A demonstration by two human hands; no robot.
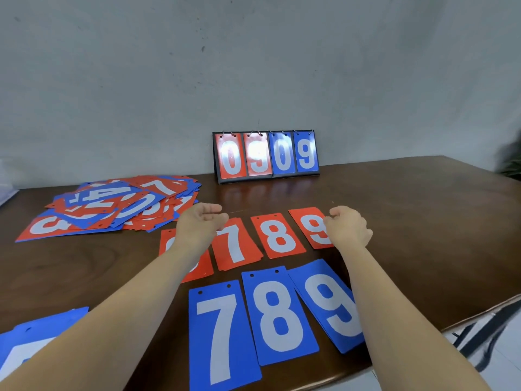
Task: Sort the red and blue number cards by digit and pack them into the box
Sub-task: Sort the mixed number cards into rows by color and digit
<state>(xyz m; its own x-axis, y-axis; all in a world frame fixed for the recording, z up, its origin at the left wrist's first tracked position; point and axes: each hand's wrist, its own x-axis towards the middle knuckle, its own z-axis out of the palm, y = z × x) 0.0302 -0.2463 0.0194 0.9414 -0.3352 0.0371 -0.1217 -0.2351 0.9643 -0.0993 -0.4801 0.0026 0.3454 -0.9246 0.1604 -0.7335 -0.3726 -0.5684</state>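
The table (408,221) bore a jumbled card pile (112,207) near its far left corner. Along the near edge lay a row of blue cards (279,314), and another blue card (36,331) was cut off at the left. In the red row (279,235) behind, the left forearm hid one red card (203,271)'s digit. The left hand (201,221) hovered loosely curled, holding nothing. The right hand (348,227) covered the red 9 (313,230)'s edge, and I could not tell its grip.

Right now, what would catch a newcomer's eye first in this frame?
The big blue 7, 8 and 9 cards lie in a row nearest the camera, with red 7, 8 and 9 cards lined up behind them. By the wall a flip scoreboard reads 0909, and a jumbled card pile sprawls at rear left.
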